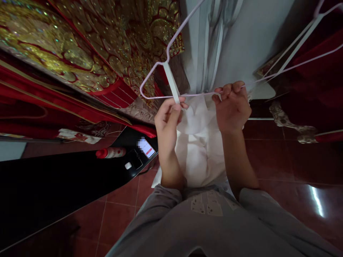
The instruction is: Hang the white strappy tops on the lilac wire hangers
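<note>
Right now, you have a thin pink hanger (158,97) across the view, between your hands and the hanging clothes. Your left hand (168,123) is at the hanger's left end, its grip pinching a white strap (172,82) between thumb and fingers, just below the lower bar. That strap runs up from your fingertips to the notch in the hanger's shoulder. Your right hand (232,109) is farther right along the bar, palm toward you, fingers bent up against it; you cannot tell how firmly that grip closes. A second white strap (297,46) slants down from the hanger's right notch toward the bar, beyond your right hand.

Below the hanger, a white garment (198,150) hangs between your forearms, in front of your grey shirt (209,221). Left of the hanger are red clothes with gold sequins (88,46); behind it is pale folded cloth (211,46), and at its right end hangs a dark red garment (316,82). Lower left of the hanger, the black bench (80,185) carries a red-capped bottle (114,152), a small white case (128,165), a dark phone (136,159) and a lit phone (147,147), above a red tiled floor (118,214).
</note>
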A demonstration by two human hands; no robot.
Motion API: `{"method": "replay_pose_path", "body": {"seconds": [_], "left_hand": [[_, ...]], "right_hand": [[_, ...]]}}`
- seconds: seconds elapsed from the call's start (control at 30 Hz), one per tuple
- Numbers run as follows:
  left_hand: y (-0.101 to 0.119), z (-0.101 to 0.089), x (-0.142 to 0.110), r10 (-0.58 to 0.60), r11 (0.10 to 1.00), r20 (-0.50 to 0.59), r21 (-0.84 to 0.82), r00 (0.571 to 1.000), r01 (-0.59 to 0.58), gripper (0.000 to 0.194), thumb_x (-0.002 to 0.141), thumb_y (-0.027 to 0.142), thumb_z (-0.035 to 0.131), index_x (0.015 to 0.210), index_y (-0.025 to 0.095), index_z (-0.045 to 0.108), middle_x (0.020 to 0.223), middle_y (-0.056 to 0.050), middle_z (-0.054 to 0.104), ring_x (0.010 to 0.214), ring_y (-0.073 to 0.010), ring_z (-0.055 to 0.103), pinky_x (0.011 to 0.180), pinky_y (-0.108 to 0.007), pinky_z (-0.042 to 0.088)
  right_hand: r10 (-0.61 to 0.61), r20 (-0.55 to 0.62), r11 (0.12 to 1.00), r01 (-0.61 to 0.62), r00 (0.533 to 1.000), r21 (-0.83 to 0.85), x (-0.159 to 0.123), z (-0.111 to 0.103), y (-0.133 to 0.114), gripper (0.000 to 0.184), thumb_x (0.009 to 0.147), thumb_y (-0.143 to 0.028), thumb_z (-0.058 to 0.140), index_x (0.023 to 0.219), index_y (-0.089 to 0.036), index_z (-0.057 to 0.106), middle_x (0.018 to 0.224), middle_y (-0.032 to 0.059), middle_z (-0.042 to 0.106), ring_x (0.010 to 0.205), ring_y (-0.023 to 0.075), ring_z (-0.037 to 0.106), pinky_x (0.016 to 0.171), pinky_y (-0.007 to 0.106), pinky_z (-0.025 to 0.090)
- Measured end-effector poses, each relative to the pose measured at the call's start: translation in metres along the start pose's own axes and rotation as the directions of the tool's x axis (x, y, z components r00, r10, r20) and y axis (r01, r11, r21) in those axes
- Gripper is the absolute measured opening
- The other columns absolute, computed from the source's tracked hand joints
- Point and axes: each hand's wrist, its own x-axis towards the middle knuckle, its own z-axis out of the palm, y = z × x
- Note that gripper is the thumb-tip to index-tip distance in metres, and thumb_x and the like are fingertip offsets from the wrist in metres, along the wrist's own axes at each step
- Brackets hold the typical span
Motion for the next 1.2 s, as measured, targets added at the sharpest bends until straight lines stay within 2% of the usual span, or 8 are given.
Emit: {"method": "replay_pose_path", "body": {"seconds": [0.2, 0.33, 0.43, 0.63, 0.77, 0.93, 1.1, 1.2], "left_hand": [[0.041, -0.002, 0.042, 0.063, 0.965, 0.018, -0.257, 0.998, -0.057, 0.024, 0.097, 0.047, 0.078, 0.105, 0.026, 0.088, 0.104, -0.005, 0.083, 0.05, -0.0095, 0.036, 0.042, -0.027, 0.025], [0.038, -0.021, 0.049, -0.036, 0.935, -0.262, -0.349, 0.964, -0.06, 0.046, 0.116, 0.025, 0.037, 0.107, 0.018, 0.082, 0.114, -0.006, 0.082, 0.051, -0.0079, 0.032, 0.042, -0.021, 0.027], [0.02, -0.033, 0.035, -0.056, 0.969, -0.413, -0.243, 0.909, -0.05, 0.042, 0.117, 0.022, 0.039, 0.111, 0.024, 0.08, 0.125, -0.002, 0.081, 0.055, -0.0062, 0.041, 0.047, -0.022, 0.029], [0.0, -0.008, 0.012, -0.119, 0.971, -0.19, -0.227, 0.975, 0.074, 0.017, 0.101, 0.037, 0.074, 0.105, 0.021, 0.078, 0.118, -0.009, 0.081, 0.062, -0.0094, 0.053, 0.047, -0.023, 0.03], [0.005, 0.018, 0.011, -0.139, 0.951, -0.125, -0.295, 0.982, 0.097, 0.016, 0.103, 0.037, 0.072, 0.1, 0.022, 0.068, 0.103, -0.006, 0.077, 0.056, -0.0099, 0.05, 0.047, -0.023, 0.033], [-0.001, 0.021, 0.012, -0.139, 0.976, -0.149, -0.186, 0.979, 0.11, 0.039, 0.104, 0.06, 0.069, 0.095, 0.023, 0.059, 0.098, -0.004, 0.069, 0.052, -0.0081, 0.045, 0.048, -0.024, 0.037], [-0.012, 0.019, 0.016, -0.007, 0.957, -0.074, -0.288, 0.997, -0.015, 0.039, 0.106, 0.06, 0.066, 0.092, 0.024, 0.058, 0.094, -0.003, 0.066, 0.049, -0.007, 0.041, 0.046, -0.023, 0.035], [-0.014, 0.021, 0.018, -0.046, 0.978, -0.121, -0.207, 0.992, 0.02, 0.041, 0.109, 0.061, 0.059, 0.092, 0.024, 0.056, 0.091, -0.002, 0.065, 0.049, -0.0068, 0.041, 0.046, -0.023, 0.035]], "right_hand": [[0.007, 0.025, 0.998, -0.005, 1.0, -0.058, -0.005, 0.0, -0.002, 0.046, 0.074, -0.047, 0.083, 0.083, -0.028, 0.042, 0.082, 0.0007, 0.05, 0.098, 0.0249, 0.064, 0.08, 0.039, 0.05], [0.047, -0.012, 0.999, -0.047, 0.999, 0.019, -0.014, 0.009, -0.013, 0.038, 0.071, -0.036, 0.083, 0.08, -0.028, 0.047, 0.08, -0.0008, 0.053, 0.094, 0.0217, 0.066, 0.077, 0.035, 0.05], [0.069, -0.033, 0.994, -0.066, 0.997, 0.089, -0.017, 0.015, -0.018, 0.028, 0.071, -0.03, 0.079, 0.079, -0.027, 0.052, 0.078, -0.0021, 0.056, 0.09, 0.0183, 0.069, 0.073, 0.03, 0.051], [0.081, -0.006, 0.99, -0.079, 0.997, 0.117, -0.017, 0.02, -0.014, 0.018, 0.077, -0.025, 0.073, 0.08, -0.027, 0.056, 0.08, -0.0035, 0.06, 0.092, 0.0138, 0.071, 0.073, 0.026, 0.055], [0.069, 0.015, 0.993, -0.071, 0.997, 0.098, -0.02, 0.021, -0.015, 0.016, 0.081, -0.028, 0.074, 0.082, -0.027, 0.058, 0.082, -0.0043, 0.063, 0.095, 0.0126, 0.073, 0.075, 0.025, 0.059], [-0.06, -0.135, 0.971, 0.026, 0.989, -0.24, -0.023, 0.0, -0.03, 0.01, 0.083, -0.031, 0.07, 0.091, -0.028, 0.076, 0.092, 0.0015, 0.079, 0.082, 0.0163, 0.075, 0.077, 0.033, 0.065], [-0.393, -0.351, 0.89, 0.256, 0.85, -0.378, -0.011, -0.033, -0.046, 0.025, 0.081, -0.006, 0.062, 0.081, -0.027, 0.075, 0.082, -0.0024, 0.07, 0.068, 0.0079, 0.062, 0.063, 0.02, 0.056], [-0.372, -0.279, 0.867, 0.224, 0.885, -0.444, -0.002, -0.041, -0.049, 0.025, 0.082, -0.005, 0.069, 0.089, -0.026, 0.079, 0.092, 0.0008, 0.072, 0.07, 0.009, 0.06, 0.062, 0.022, 0.056]]}}
